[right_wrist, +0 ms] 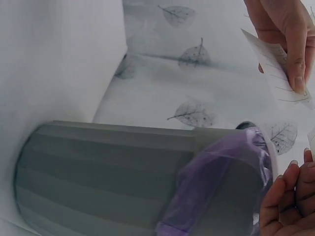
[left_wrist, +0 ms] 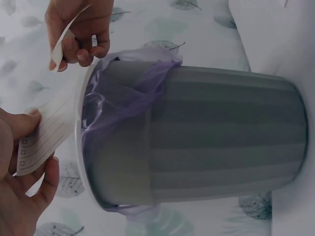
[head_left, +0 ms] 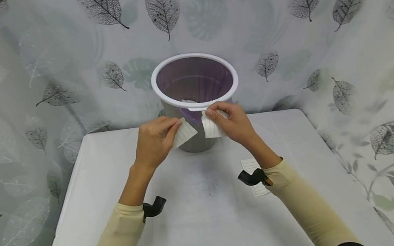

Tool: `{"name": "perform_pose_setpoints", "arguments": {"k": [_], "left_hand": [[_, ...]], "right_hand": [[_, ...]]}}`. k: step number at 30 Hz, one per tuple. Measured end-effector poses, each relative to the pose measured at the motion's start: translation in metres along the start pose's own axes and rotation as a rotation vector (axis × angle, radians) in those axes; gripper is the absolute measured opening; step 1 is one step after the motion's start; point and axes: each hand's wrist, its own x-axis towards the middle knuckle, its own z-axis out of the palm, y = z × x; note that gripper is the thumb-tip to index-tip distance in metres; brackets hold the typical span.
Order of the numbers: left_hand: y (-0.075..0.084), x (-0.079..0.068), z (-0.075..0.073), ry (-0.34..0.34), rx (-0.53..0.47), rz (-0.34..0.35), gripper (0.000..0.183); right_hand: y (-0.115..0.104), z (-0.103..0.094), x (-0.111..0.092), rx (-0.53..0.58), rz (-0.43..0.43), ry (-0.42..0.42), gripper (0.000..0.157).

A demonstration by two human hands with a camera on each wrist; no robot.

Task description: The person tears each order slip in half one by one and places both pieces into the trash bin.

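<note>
We count two hands at work here, and two pieces of lined paper, one to each: the left hand point(head_left: 156, 141) pinches the left piece point(head_left: 184, 133) between thumb and fingers, and the right hand point(head_left: 233, 121) has the right piece point(head_left: 212, 128) gripped the same way. Both pieces are up by the near side of the bin point(left_wrist: 221, 142), just above its rim, with a gap between them. One bin, then, grey with a white rim, and one purple liner point(left_wrist: 152, 88) spilling over its edge; we spot something whitish inside, too little showing to name. Down on the white table point(head_left: 199, 234), lined paper point(head_left: 249, 165) lies by the right wrist, and a black strap point(head_left: 252, 177) blocks its middle, so we can't tell whether that's one sheet or two. The right hand covers a bit of the rim, and behind it all we see the leaf-print cloth point(head_left: 200, 19).
</note>
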Motion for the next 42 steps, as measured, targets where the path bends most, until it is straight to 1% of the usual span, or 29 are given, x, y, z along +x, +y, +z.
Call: {"name": "perform_pose_setpoints", "arguments": {"k": [5, 11, 14, 22, 28, 31, 35, 38, 42], "left_hand": [[0.0, 0.016, -0.003, 0.006, -0.004, 0.024, 0.006], [-0.001, 0.034, -0.009, 0.018, -0.015, 0.038, 0.006], [-0.003, 0.041, -0.011, 0.022, -0.013, 0.035, 0.007], [-0.012, 0.058, -0.01, 0.027, -0.028, 0.028, 0.008], [-0.023, 0.075, -0.007, 0.032, -0.012, -0.008, 0.01], [-0.026, 0.087, -0.004, 0.031, 0.005, -0.025, 0.01], [-0.028, 0.1, 0.0, 0.011, 0.035, -0.054, 0.011], [-0.031, 0.108, 0.003, -0.014, 0.055, -0.102, 0.012], [-0.038, 0.116, 0.008, -0.027, 0.068, -0.154, 0.013]], "right_hand": [[-0.007, -0.005, 0.012, 0.02, -0.014, -0.004, 0.01], [-0.011, -0.012, 0.027, 0.017, -0.05, 0.019, 0.011], [-0.012, -0.013, 0.035, 0.015, -0.067, 0.031, 0.012], [-0.009, -0.016, 0.052, 0.0, -0.073, 0.066, 0.012], [-0.004, -0.023, 0.067, -0.009, -0.056, 0.081, 0.015], [0.013, -0.025, 0.078, -0.037, -0.042, 0.087, 0.016], [0.04, -0.028, 0.092, -0.089, -0.033, 0.091, 0.018], [0.046, -0.03, 0.098, -0.119, -0.031, 0.091, 0.019], [0.05, -0.032, 0.106, -0.167, -0.032, 0.089, 0.021]]}}
